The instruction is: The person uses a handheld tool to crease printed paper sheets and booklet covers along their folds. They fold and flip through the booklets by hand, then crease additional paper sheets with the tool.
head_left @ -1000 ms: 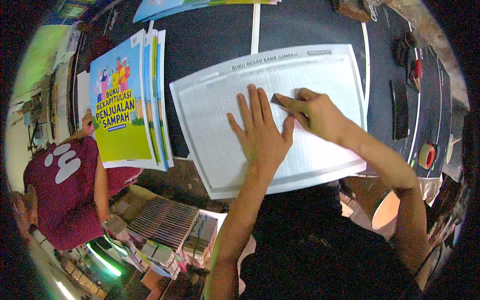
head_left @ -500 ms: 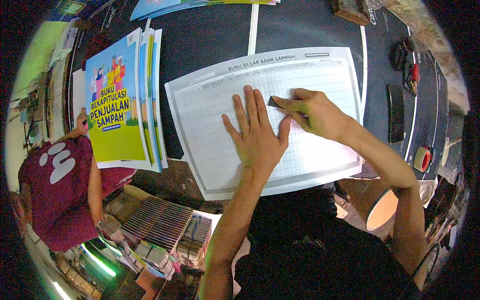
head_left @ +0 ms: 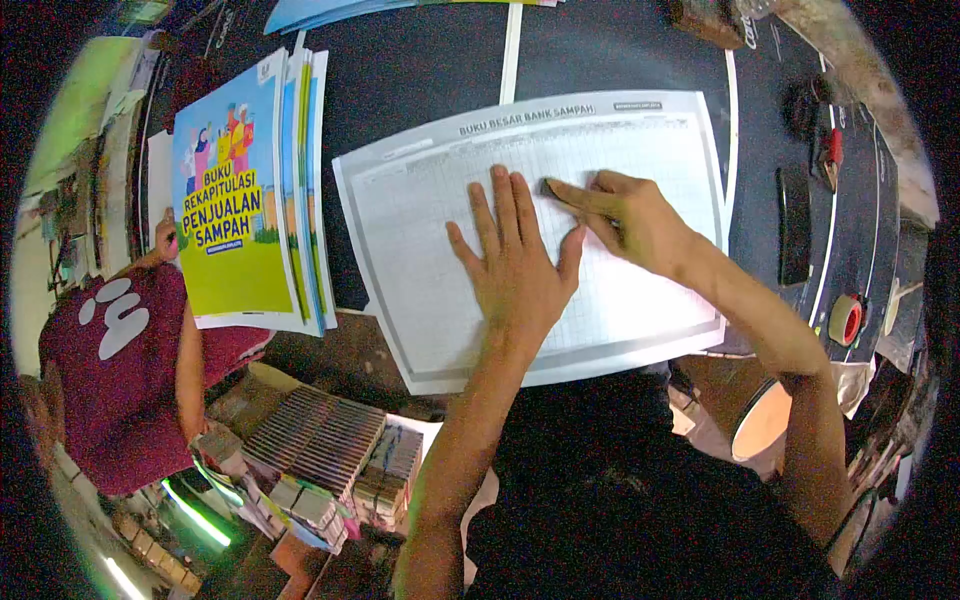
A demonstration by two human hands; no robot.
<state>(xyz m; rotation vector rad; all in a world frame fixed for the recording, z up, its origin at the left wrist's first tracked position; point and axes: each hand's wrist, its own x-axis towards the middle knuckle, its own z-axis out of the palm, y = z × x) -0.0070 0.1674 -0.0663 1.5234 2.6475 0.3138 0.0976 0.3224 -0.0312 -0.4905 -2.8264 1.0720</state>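
A large printed sheet [head_left: 420,300] headed "BUKU BESAR BANK SAMPAH", with a fine grid and grey border, lies on the dark table in front of me. My left hand [head_left: 518,265] rests flat on its middle, fingers stretched and apart, with nothing held. Just right of it, my right hand [head_left: 630,218] pinches a small dark block [head_left: 552,190] whose end meets the paper near my left fingertips. The block's exact kind I cannot make out, and part of it is hidden by my fingers.
Left of the sheet stand stacked booklets [head_left: 225,200] with colourful covers, beside a person in a maroon shirt [head_left: 120,380]. A tape roll [head_left: 846,318] and a long black bar [head_left: 793,225] lie on the right. Bundled stacks [head_left: 315,440] sit below left. More booklets [head_left: 400,12] lie at the far edge.
My right hand and the dark block have shifted very slightly while staying at the same part of the sheet. My left hand keeps its place. The view has tilted a little.
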